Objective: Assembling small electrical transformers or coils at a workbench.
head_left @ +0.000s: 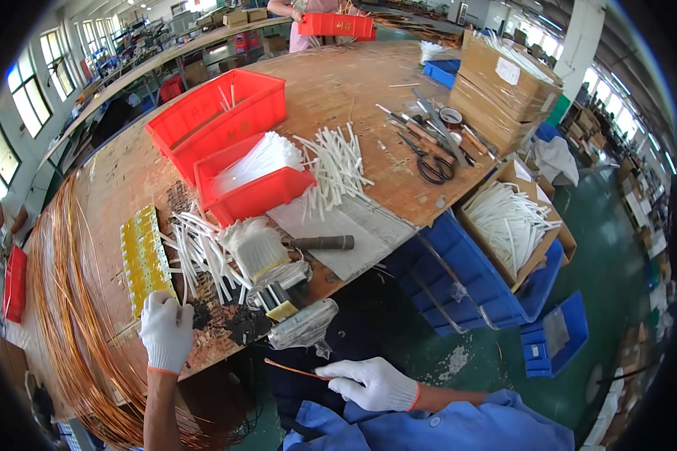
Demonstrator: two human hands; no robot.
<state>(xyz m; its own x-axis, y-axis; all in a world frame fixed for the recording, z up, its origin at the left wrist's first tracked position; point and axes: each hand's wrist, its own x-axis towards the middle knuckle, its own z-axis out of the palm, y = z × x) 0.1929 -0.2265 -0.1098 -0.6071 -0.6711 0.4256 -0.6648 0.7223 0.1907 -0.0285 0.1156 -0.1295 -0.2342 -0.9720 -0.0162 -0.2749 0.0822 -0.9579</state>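
Indoors, scuffed table (323, 79), green floor (613, 252)

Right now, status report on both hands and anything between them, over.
Right hand holding thin copper-coloured strip. Left hand at near end of yellow sheet, grip unclear. Plastic-wrapped part at bench edge between them.

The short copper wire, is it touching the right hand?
Touching: the head view shows the short copper wire running into the gloved fingers of the right hand.
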